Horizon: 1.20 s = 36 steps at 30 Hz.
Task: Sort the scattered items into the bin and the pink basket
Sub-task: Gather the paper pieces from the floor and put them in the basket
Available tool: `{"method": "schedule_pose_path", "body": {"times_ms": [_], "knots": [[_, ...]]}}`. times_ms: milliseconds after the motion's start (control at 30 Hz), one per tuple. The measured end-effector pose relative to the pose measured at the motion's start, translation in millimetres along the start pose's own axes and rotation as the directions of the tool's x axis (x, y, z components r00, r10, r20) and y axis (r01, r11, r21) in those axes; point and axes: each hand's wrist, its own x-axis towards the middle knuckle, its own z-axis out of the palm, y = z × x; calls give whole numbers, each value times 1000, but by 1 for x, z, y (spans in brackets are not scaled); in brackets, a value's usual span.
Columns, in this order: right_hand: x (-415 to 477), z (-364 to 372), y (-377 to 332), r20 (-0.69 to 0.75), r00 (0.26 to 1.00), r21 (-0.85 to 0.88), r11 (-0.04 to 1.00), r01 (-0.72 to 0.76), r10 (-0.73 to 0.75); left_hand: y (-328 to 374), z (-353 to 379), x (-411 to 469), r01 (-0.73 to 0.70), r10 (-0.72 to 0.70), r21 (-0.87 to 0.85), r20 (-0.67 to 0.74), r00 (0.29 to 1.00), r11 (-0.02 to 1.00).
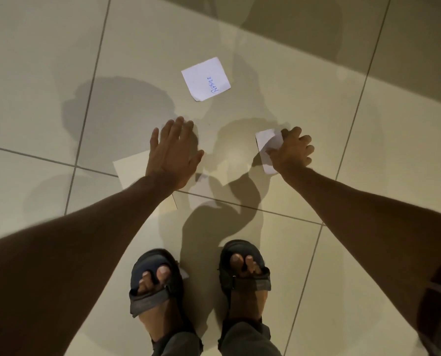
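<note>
Paper slip (pixel 205 78), white, square, lettered APPLE

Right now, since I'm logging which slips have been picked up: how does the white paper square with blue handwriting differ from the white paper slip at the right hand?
The white paper square with blue handwriting lies flat on the tiled floor, untouched; the white paper slip is gripped by the right hand. The square reads APPLE; the slip's visible face shows no writing. Both are white paper.
</note>
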Motion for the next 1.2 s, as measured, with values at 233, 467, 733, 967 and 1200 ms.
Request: {"method": "schedule_pose_path", "body": {"times_ms": [233,467,733,967,1200], "knots": [[-19,-8,-15,59,969,77,968,237,-242,6,-24,-9,-57,62,-261,12,998,964],[-62,-24,-69,270,843,611,759,223,-465,7,-55,-15,392,-399,-792,207,893,468],[-61,-28,-117,385,693,658,708,256,-609,-23,-63,-6,402,-451,-915,350,821,22],[-9,-24,-146,159,775,239,786,571,-612,-69,-53,10,400,-496,-911,305,813,96],[22,-29,-183,282,581,-245,528,813,-763,-97,-52,31,343,-503,-930,236,831,131]]}}
